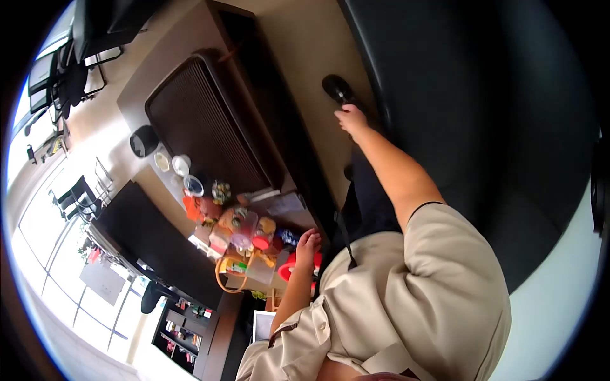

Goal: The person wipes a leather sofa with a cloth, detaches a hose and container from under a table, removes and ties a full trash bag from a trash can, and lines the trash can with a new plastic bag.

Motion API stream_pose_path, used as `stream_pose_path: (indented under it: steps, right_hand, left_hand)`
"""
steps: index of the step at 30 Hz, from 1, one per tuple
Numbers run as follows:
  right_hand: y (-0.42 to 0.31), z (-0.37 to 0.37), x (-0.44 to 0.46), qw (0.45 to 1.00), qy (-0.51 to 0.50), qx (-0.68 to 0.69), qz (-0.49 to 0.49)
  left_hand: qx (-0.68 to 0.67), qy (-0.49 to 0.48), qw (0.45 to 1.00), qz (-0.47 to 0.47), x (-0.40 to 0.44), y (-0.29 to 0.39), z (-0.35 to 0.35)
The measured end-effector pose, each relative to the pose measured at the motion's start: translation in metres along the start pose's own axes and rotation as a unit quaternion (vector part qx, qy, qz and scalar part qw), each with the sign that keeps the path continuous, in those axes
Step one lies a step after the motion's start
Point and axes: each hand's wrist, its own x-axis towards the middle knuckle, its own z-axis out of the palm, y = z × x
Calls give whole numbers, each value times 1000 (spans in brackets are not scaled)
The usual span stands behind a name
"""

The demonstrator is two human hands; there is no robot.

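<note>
My left hand is beside the edge of the cluttered table, fingers apart and holding nothing I can see. Close to it are a dark blue patterned packet and a bright red rounded thing, partly behind my wrist. Jars and tubs, some with red or orange tops, crowd the table just beyond. My right hand hangs over the floor by a black shoe, its fingers loosely bent and apart. Nothing shows in that hand.
A dark ribbed tray lies on the brown table, near white cups and a black round container. A black padded sofa fills the right. A wicker handle curves beside the jars. Chairs stand farther off.
</note>
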Motion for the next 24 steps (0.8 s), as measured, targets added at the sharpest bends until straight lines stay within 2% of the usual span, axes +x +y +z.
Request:
stream_pose_path:
  steps: [1,2,3,4,5,7,8,10,11,13,14,16,17,18,20,21,23,24]
  right_hand:
    - [-26,27,34,999,15,-50,-10]
    - [-50,48,40,993,35,-106,-40]
    - [-73,79,91,980,68,-177,-58]
    - [-105,97,116,992,4,-118,-36]
    - [-99,106,127,991,-5,-104,-82]
    - [-152,150,176,983,4,-161,-84]
    - [-144,177,207,983,-6,-171,-74]
    - [-123,207,228,969,80,-155,-174]
    - [-118,220,284,971,68,-166,-156]
    - [-122,227,291,974,-28,-167,-149]
    - [-108,230,312,976,-40,-173,-129]
    - [-103,222,336,965,-144,-136,-174]
    - [-100,215,330,965,-149,-140,-162]
    - [-105,209,320,967,-120,-123,-189]
    - [-116,214,331,963,-84,-104,-236]
    - [-89,226,338,958,-84,-128,-241]
    - [-92,240,339,952,-85,-150,-253]
    - [-114,237,316,938,-94,-246,-224]
  left_hand:
    - [-18,-5,1000,-13,16,24,8]
    - [-22,-13,1000,8,7,15,-3]
    - [-41,-15,999,-19,32,51,24]
    - [-58,-16,998,-33,37,73,41]
    - [-68,-29,997,-14,21,69,41]
    - [-103,-30,994,-20,42,96,63]
    - [-142,-58,988,-32,43,77,65]
    - [-114,-29,991,-71,28,70,62]
    - [-122,-6,986,-114,58,89,78]
    - [-114,27,981,-158,51,79,80]
    - [-25,6,997,-77,60,104,93]
    - [11,-11,1000,-21,77,118,94]
    - [-8,-24,1000,6,89,152,104]
    - [-23,-40,998,47,109,191,110]
    - [-44,-3,986,163,154,294,123]
    - [-64,1,979,193,159,316,124]
    - [-127,-5,960,248,180,360,125]
    - [-170,-15,949,265,187,386,129]
